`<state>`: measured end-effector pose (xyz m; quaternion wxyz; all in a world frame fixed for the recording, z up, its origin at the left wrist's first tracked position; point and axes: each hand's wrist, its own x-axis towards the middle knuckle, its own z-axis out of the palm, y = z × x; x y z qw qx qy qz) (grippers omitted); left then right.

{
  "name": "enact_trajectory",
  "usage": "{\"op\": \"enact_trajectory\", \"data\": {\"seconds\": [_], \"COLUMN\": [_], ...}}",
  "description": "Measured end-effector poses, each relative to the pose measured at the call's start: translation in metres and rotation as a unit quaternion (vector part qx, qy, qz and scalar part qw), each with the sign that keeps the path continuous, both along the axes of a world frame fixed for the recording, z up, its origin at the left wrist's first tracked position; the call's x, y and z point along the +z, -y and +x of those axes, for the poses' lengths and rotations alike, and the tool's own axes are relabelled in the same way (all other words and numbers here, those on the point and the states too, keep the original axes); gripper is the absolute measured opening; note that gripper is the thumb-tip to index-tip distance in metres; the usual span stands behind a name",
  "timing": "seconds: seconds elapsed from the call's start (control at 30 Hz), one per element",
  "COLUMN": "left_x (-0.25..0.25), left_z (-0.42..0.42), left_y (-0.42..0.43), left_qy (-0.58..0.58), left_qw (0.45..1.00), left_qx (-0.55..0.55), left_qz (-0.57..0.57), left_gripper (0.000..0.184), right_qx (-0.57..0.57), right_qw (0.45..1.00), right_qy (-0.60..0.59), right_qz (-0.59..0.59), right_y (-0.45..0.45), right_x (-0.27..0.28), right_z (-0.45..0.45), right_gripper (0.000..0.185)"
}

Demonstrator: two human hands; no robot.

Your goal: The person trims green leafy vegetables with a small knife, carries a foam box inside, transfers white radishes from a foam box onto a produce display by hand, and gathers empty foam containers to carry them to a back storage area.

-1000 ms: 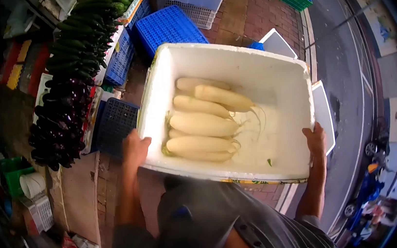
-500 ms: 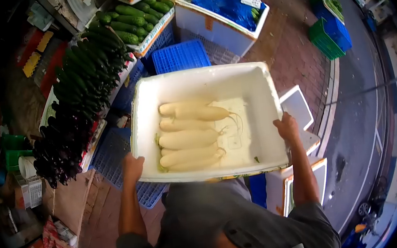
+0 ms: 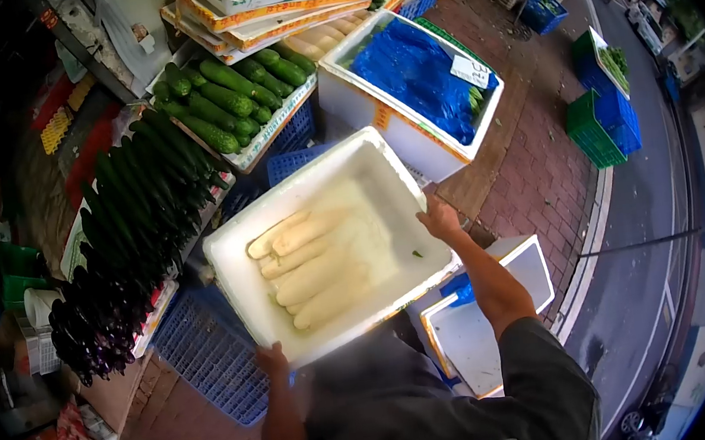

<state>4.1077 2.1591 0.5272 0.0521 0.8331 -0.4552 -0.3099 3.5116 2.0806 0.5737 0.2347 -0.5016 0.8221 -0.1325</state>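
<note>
1. Head view: foam box (image 3: 351, 166), between left fingers (image 3: 273, 361) and right fingers (image 3: 439, 217), which clasp opposite sides, presumably for balance.
2. White radishes (image 3: 314, 278): inside, nearer left fingers; side by side, likely for compactness.
3. Blue crate (image 3: 202, 352): beside left fingers.

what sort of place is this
Probably a roadside vegetable stall: eggplants and cucumbers lie piled in the open, a foam box holds white radishes, and a road runs alongside.
</note>
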Motion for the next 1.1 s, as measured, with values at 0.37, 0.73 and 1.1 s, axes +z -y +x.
{"op": "enact_trajectory", "data": {"seconds": [0.37,0.73,1.1], "left_x": [0.021,0.041,0.043], "left_z": [-0.061,-0.088,-0.179], "left_y": [-0.02,-0.03,-0.054], "left_qy": [-0.002,0.074,0.168], "left_qw": [0.997,0.973,0.948], "left_qx": [0.059,0.207,0.268], "left_qz": [-0.048,-0.066,-0.028], "left_gripper": [0.062,0.098,0.088], "right_qx": [0.007,0.152,0.412], "right_qw": [0.999,0.981,0.768], "right_qy": [-0.052,0.117,0.211], "right_qz": [-0.003,0.042,-0.442], "right_y": [-0.041,0.005,0.164], "right_x": [-0.058,0.022,0.48], "right_z": [-0.044,-0.099,-0.075], "right_gripper": [0.055,0.026,0.021]}}
